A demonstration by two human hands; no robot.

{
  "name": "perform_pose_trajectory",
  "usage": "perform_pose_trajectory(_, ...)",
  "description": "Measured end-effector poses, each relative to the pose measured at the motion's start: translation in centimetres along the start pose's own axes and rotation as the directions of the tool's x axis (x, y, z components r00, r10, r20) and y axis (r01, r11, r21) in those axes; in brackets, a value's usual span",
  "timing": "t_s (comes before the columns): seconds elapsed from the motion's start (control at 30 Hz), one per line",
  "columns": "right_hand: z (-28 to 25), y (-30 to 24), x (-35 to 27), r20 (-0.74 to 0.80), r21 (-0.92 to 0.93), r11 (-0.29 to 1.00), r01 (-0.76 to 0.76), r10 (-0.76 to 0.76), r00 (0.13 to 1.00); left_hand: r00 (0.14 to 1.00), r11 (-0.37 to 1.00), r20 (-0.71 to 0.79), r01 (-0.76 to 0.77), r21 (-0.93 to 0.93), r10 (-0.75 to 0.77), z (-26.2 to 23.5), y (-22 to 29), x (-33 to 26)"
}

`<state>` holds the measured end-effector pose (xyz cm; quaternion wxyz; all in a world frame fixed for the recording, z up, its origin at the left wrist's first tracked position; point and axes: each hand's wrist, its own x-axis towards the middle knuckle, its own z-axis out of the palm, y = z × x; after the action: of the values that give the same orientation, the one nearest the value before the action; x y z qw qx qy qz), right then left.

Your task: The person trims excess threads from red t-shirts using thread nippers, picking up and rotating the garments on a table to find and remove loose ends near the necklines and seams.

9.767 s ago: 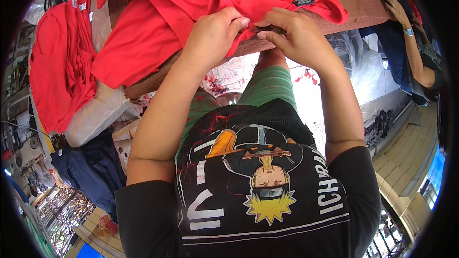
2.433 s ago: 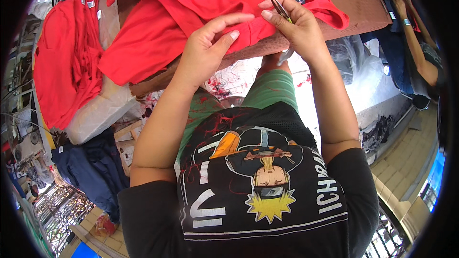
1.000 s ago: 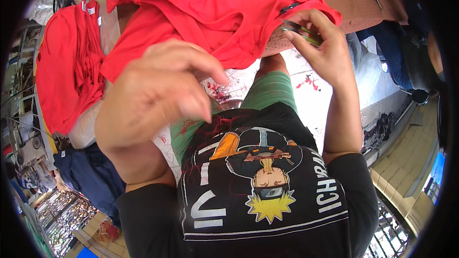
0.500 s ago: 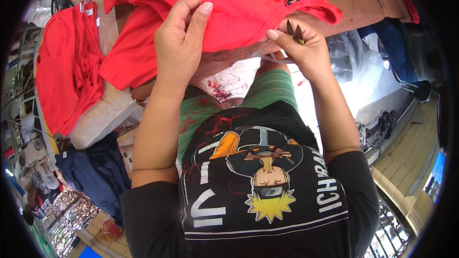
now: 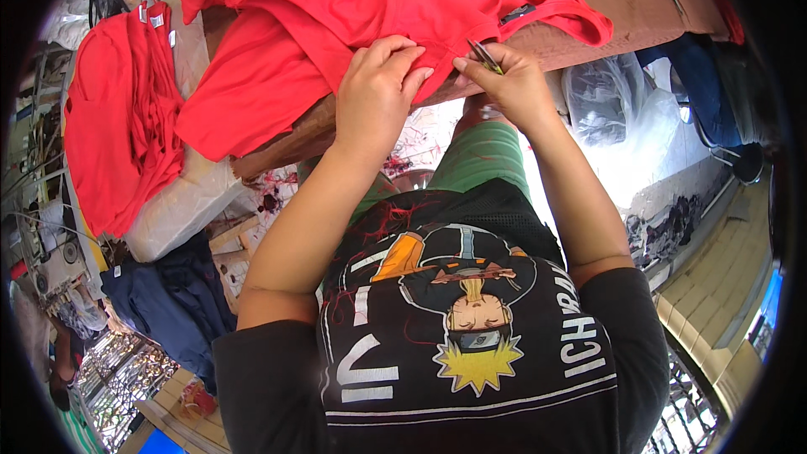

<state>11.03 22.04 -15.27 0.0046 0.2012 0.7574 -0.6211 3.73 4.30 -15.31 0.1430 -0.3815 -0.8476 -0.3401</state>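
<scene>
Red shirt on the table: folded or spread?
Spread, loosely: the red shirt lies wide and rumpled across the brown table, its dark tag showing at right.

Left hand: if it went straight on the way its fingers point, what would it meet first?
Most likely the red garment just beyond the left hand's fingertips; they may already touch it, but depth is unclear.

White lettering marks the black T-shirt; the black label on the red shirt and white tags on the heaped red garments are unreadable.
</scene>
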Motion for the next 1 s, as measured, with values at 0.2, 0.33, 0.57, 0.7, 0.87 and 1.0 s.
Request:
perform_pose_trajectory(0.2, 0.0, 1.8, 0.7, -0.016, -0.034, 0.995, 0.09, -0.09, 0.996, 0.959, 0.951, 0.149, 0.264, -0.158, -0.242, -0.6, 0.1, 0.8)
perform_pose_trajectory(0.33, -0.1, 0.9, 0.5, -0.018, -0.032, 0.995, 0.092, -0.093, 0.996, 0.815, 0.599, 0.403, 0.58, -0.552, -0.417, -2.1, -1.0, 1.5)
perform_pose_trajectory(0.57, -0.1, 0.3, -0.2, -0.041, -0.055, 0.992, 0.11, -0.113, 0.993, 0.866, 0.774, 0.49, 0.378, -0.508, -0.101, -6.8, -1.7, 1.8)
perform_pose_trajectory(0.7, 0.0, -0.3, -0.4, -0.041, -0.009, 1.0, 0.021, -0.021, 0.999, 0.965, 0.861, 0.179, 0.255, -0.439, -0.194, -7.1, -0.4, 2.3)
perform_pose_trajectory(0.87, 0.0, 0.0, -0.4, -0.06, -0.03, 0.999, 0.036, -0.038, 0.997, 0.969, 0.957, 0.146, 0.226, -0.18, -0.201, -3.6, 2.3, 1.2)
perform_pose_trajectory(1.0, -0.4, 1.2, 0.0, -0.05, -0.132, 0.978, 0.162, -0.17, 0.984, 0.973, 0.972, 0.126, 0.209, -0.109, -0.195, -1.0, 1.7, -0.1)
